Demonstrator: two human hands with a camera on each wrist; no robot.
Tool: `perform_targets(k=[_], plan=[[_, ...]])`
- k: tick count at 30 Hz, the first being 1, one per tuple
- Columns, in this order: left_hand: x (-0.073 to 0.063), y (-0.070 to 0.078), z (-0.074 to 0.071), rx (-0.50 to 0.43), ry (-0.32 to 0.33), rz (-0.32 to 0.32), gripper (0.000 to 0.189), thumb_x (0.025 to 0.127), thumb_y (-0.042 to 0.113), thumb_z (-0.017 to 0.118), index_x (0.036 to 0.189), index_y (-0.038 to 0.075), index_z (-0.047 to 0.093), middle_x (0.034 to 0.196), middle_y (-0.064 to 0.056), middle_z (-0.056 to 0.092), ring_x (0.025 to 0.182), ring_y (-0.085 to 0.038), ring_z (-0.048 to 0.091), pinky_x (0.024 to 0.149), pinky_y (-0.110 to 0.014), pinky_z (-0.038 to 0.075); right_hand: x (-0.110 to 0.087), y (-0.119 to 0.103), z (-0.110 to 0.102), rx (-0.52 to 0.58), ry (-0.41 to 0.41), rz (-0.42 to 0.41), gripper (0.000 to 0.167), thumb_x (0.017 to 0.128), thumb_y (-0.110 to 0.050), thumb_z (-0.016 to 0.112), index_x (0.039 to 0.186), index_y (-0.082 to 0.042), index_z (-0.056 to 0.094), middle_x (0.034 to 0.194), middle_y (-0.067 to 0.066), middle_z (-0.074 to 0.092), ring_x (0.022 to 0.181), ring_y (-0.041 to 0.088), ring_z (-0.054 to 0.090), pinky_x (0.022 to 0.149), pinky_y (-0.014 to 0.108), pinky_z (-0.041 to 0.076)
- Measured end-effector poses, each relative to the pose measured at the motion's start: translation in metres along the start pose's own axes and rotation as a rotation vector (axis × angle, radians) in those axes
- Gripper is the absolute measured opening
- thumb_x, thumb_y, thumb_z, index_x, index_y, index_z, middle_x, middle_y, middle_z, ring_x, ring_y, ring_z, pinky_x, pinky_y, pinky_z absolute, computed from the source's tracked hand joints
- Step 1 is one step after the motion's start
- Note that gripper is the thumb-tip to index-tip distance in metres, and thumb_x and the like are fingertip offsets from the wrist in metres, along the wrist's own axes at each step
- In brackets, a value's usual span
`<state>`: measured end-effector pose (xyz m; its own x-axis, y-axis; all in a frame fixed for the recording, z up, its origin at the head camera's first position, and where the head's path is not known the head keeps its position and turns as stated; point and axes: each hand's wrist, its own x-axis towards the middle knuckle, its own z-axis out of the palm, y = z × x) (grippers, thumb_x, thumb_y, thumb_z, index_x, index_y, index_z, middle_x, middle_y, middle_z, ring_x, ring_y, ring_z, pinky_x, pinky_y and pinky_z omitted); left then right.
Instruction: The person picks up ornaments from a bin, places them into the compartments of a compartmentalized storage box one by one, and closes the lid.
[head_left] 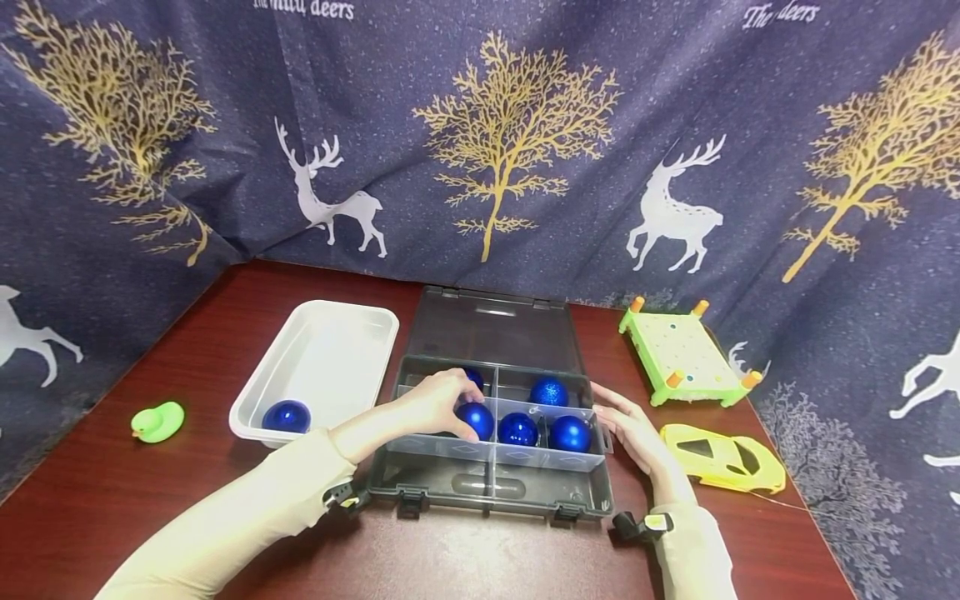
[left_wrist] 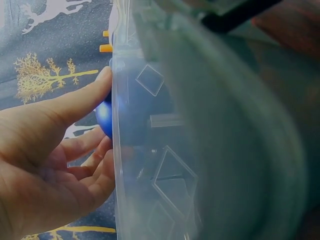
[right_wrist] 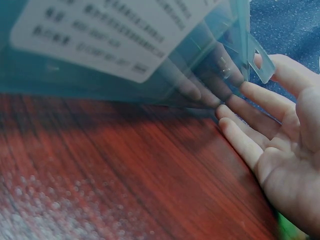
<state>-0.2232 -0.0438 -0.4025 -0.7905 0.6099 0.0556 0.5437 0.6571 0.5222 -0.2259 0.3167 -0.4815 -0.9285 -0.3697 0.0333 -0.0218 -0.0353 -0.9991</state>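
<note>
My left hand reaches into a grey see-through plastic box and pinches a blue ball between thumb and fingers. The left wrist view shows that ball standing partly above the rim of a clear tray wall. More blue balls sit in the box: a glittery one at the back right, a shiny one and a matte one in front, and one partly hidden behind my left fingers. With fingers extended, my right hand touches the box's right side.
A white tub with one blue ball stands left of the box, beside a green toy duck. The box's lid lies back. On the right are a green toy table, upside down, and a yellow toy car.
</note>
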Motion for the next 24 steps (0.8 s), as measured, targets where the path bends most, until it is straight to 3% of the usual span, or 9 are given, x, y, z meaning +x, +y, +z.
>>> perform_targets(k=[5, 14, 20, 24], plan=[[-0.001, 0.0, -0.003, -0.059, -0.026, -0.011, 0.046, 0.068, 0.028, 0.09, 0.105, 0.007, 0.071, 0.096, -0.003, 0.069, 0.082, -0.014, 0.064, 0.075, -0.026, 0.053, 0.001, 0.0, 0.0, -0.001, -0.006, -0.002, 0.053, 0.103, -0.005, 0.042, 0.147, 0.016, 0.021, 0.116, -0.008, 0.071, 0.104, 0.004, 0.067, 0.093, 0.017, 0.049], [-0.001, 0.0, -0.011, -0.122, -0.082, -0.047, 0.042, 0.074, 0.019, 0.086, 0.111, 0.006, 0.07, 0.099, -0.006, 0.074, 0.086, -0.017, 0.069, 0.082, -0.033, 0.056, 0.0, -0.002, 0.001, 0.014, 0.014, 0.009, 0.054, 0.102, -0.005, 0.044, 0.147, 0.015, 0.022, 0.115, -0.007, 0.072, 0.103, 0.003, 0.068, 0.093, 0.017, 0.05], [-0.004, -0.001, -0.022, -0.152, -0.136, -0.016, 0.041, 0.08, 0.02, 0.081, 0.117, 0.005, 0.069, 0.109, -0.009, 0.074, 0.096, -0.021, 0.072, 0.087, -0.036, 0.056, 0.0, 0.0, 0.001, 0.0, 0.011, 0.009, 0.053, 0.102, -0.004, 0.043, 0.147, 0.015, 0.023, 0.114, -0.008, 0.072, 0.102, 0.004, 0.068, 0.093, 0.017, 0.05], [-0.007, -0.006, -0.03, -0.178, -0.107, 0.014, 0.042, 0.081, 0.02, 0.08, 0.118, 0.004, 0.068, 0.108, -0.01, 0.074, 0.098, -0.021, 0.072, 0.087, -0.034, 0.057, 0.0, -0.001, 0.001, -0.005, 0.006, 0.004, 0.053, 0.102, -0.004, 0.042, 0.147, 0.016, 0.021, 0.114, -0.009, 0.071, 0.102, 0.003, 0.068, 0.093, 0.016, 0.049]])
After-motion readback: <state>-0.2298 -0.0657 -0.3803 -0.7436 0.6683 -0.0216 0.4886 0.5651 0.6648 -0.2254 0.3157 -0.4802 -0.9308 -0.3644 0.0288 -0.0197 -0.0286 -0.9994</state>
